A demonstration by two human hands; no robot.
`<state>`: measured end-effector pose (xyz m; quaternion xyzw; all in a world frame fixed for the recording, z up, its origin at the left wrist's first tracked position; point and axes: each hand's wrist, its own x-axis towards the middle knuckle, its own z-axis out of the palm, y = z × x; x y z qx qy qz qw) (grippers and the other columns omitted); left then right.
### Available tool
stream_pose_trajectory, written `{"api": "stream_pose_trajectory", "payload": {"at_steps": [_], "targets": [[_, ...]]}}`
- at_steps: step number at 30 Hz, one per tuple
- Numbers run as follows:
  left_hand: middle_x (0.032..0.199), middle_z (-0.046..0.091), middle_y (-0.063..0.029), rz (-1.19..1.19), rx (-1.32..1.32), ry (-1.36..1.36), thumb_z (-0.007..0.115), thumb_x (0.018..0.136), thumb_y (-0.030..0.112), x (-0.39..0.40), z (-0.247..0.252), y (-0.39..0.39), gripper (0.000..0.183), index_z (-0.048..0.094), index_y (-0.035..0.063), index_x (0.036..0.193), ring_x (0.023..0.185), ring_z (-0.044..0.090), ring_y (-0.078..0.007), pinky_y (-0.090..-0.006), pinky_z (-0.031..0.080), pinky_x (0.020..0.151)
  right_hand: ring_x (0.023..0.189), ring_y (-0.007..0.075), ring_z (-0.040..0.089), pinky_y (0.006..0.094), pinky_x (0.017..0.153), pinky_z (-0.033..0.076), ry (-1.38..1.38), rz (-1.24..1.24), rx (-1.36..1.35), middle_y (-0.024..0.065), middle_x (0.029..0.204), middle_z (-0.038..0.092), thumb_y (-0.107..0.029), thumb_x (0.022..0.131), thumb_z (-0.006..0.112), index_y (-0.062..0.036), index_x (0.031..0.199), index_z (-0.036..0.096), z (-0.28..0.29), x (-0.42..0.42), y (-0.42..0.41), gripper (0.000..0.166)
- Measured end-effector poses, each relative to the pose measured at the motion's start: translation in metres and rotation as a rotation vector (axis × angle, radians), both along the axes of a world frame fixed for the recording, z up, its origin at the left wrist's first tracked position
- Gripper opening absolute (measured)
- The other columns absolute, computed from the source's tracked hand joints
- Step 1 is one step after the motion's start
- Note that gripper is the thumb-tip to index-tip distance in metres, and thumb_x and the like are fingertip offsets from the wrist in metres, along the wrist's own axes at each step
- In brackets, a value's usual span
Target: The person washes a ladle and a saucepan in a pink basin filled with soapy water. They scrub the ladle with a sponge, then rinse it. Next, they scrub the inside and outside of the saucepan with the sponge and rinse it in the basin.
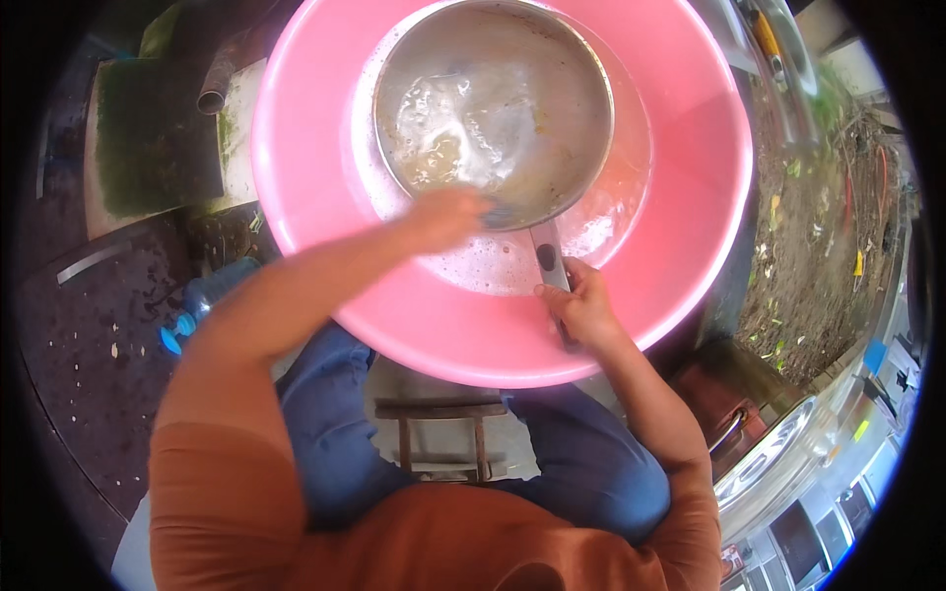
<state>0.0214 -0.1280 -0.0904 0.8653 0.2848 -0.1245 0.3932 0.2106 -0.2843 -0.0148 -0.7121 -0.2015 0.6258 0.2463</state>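
A round metal frying pan (510, 111) with soapy water in it rests tilted over a large pink plastic basin (318, 273). Blurred by motion, my left hand (447, 218) is at the pan's near rim, its fingers closed on a blue-grey pad (502, 214) whose exact kind is unclear. My right hand (584, 306) grips the pan's handle (548, 255), grey with a dark oval mark, on the near right side of the basin. Foamy water (488, 270) lies in the basin, below and around the pan.
A low wooden stool (443, 408) stands between my knees, below the basin. Left of it lies a clear plastic bottle with a blue cap (177, 332); beyond is a rusty pipe (213, 92). Bare soil (805, 251) and a metal lid or tray (768, 451) are on the right.
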Motion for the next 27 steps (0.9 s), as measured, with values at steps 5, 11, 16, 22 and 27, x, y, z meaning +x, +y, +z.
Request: {"api": "stream_pose_trajectory", "payload": {"at_steps": [5,11,16,22,27], "targets": [[0.095,0.067,-0.0126,-0.502,0.495,0.534,0.061,0.081,0.013,-0.040,-0.018,0.071,0.020,0.070,0.0129,0.099,0.090,0.064,-0.0271,-0.0406,0.051,0.078,0.045,0.0115,0.051,0.0271,0.040,0.040,0.000,0.004,0.041,0.0037,0.065,0.055,-0.002,0.085,0.063,0.0053,0.115,0.052,-0.007,0.003,-0.001,0.033],[0.115,0.062,-0.0205,0.314,0.030,-0.382,0.060,0.085,0.011,0.017,-0.013,-0.032,0.036,0.062,0.0090,0.121,0.105,0.060,-0.0345,-0.0397,0.047,0.092,0.044,0.0123,0.051,0.0267,0.039,0.040,-0.006,-0.021,0.025,0.0044,0.063,0.055,-0.003,0.086,0.063,0.0046,0.115,0.052,-0.002,0.001,0.000,0.032],[0.097,0.066,-0.0091,-0.290,0.528,-0.118,0.058,0.085,0.007,-0.065,-0.019,0.092,0.018,0.067,0.0113,0.100,0.096,0.060,-0.0238,-0.0355,0.050,0.084,0.043,0.0126,0.052,0.0258,0.038,0.039,0.067,-0.069,-0.030,0.0052,0.064,0.056,-0.004,0.086,0.063,0.0043,0.114,0.053,0.009,0.009,0.003,0.031],[0.105,0.061,-0.0166,-0.062,0.491,0.070,0.061,0.073,-0.002,-0.048,-0.039,0.033,0.030,0.065,0.0045,0.101,0.096,0.059,-0.0330,-0.0402,0.050,0.083,0.047,0.0141,0.053,0.0284,0.042,0.042,0.067,0.000,-0.007,0.0070,0.066,0.057,-0.008,0.087,0.061,0.0032,0.120,0.049,0.005,0.011,0.003,0.037],[0.113,0.060,-0.0173,0.246,-0.067,-0.248,0.061,0.086,0.012,0.030,0.018,-0.021,0.027,0.064,0.0060,0.113,0.097,0.060,-0.0334,-0.0384,0.048,0.089,0.049,0.0153,0.054,0.0300,0.044,0.044,0.110,0.018,0.048,0.0091,0.069,0.059,-0.009,0.086,0.061,0.0044,0.115,0.051,0.003,0.018,0.000,0.034]]}}
